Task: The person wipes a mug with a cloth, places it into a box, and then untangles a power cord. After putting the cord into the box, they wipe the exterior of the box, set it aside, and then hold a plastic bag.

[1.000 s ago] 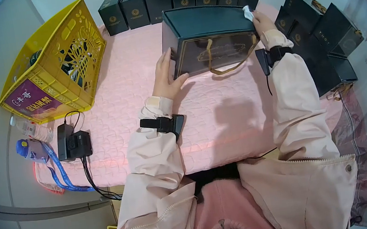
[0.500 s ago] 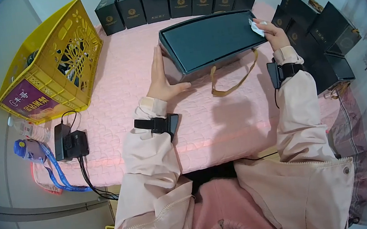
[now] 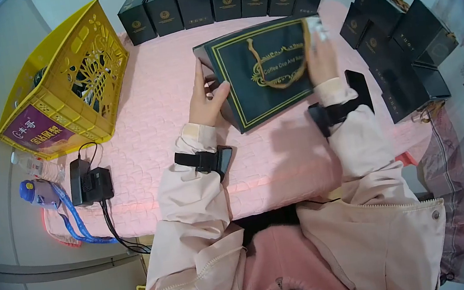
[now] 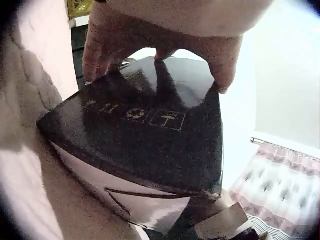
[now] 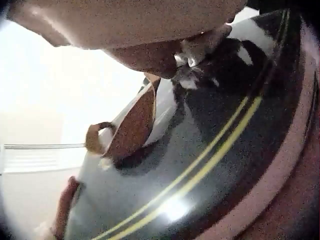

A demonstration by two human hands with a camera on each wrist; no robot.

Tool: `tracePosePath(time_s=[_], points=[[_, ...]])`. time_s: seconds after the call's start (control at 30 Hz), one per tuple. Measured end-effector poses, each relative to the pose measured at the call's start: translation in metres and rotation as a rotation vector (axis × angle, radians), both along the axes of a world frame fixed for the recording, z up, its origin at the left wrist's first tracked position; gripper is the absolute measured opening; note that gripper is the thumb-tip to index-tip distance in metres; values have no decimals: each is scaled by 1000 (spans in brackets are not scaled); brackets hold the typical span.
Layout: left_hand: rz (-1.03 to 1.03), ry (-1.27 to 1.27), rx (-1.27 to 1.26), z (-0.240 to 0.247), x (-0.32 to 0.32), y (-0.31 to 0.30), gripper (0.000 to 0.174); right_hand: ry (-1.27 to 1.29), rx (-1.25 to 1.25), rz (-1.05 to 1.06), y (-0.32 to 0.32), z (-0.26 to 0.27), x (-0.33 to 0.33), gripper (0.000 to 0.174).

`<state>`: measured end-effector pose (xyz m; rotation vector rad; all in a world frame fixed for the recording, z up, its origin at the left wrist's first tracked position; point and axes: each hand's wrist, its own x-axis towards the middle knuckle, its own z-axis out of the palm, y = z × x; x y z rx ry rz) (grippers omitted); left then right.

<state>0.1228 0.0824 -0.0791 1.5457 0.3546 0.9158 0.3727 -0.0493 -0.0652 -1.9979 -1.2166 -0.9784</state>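
Note:
A dark green gift box (image 3: 237,64) with gold border lines and "Coffee Cup And" lettering tilts on the pink quilted cover, its printed face turned up toward me. A gold ribbon handle (image 3: 280,86) loops across that face. My left hand (image 3: 207,104) grips the box's left end, thumb at the front edge; in the left wrist view its fingers span the dark end panel (image 4: 135,145). With my right hand (image 3: 323,67) I hold a crumpled white tissue (image 3: 316,26) against the right part of the printed face. In the right wrist view the tissue (image 5: 191,61) shows under the fingers.
Rows of similar dark boxes (image 3: 227,2) line the back, and more boxes (image 3: 398,83) are piled at the right. On the left stands a yellow crate (image 3: 98,113). Near it are a clear bottle (image 3: 39,165), a blue-capped bottle (image 3: 41,191) and a black cabled device (image 3: 97,184).
The box first tipped toward me, showing its plain top, then swung back so the printed face points up. My right hand moved with the tissue from the right end onto that face.

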Motion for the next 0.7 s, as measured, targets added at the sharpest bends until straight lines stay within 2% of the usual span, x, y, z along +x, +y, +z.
tracePosePath(time_s=[0.07, 0.13, 0.2, 0.23, 0.33, 0.4, 0.47, 0.53, 0.6, 0.7], points=[[-2, -34, -72, 0, -2, -1, 78, 66, -104, 10, 11, 10, -57, 48], [-10, -71, -95, -4, -1, 2, 77, 135, -135, 203, 22, 23, -105, 49], [-23, -148, -139, -10, 2, 7, 75, 68, -302, 258, 35, 30, -140, 48], [-23, -147, -136, -13, 2, 10, 75, 69, -299, 259, 38, 30, -143, 48], [-43, -115, -185, -21, 2, 21, 75, -159, -137, 481, 47, 25, -144, 44], [-57, -140, -207, -13, -2, 14, 75, -62, -154, 390, 57, 42, -111, 37], [-92, -195, -257, -4, -3, 5, 76, -177, 1, 141, 49, 22, -62, 31], [-63, -154, -247, -2, -3, 4, 77, 221, 194, 26, 45, 19, -26, 29], [4, -57, -213, -1, -3, 6, 77, 259, 166, -7, 26, 19, -9, 30], [-3, -82, -206, -2, -3, 4, 77, 349, 119, -66, 11, 20, -9, 33]])
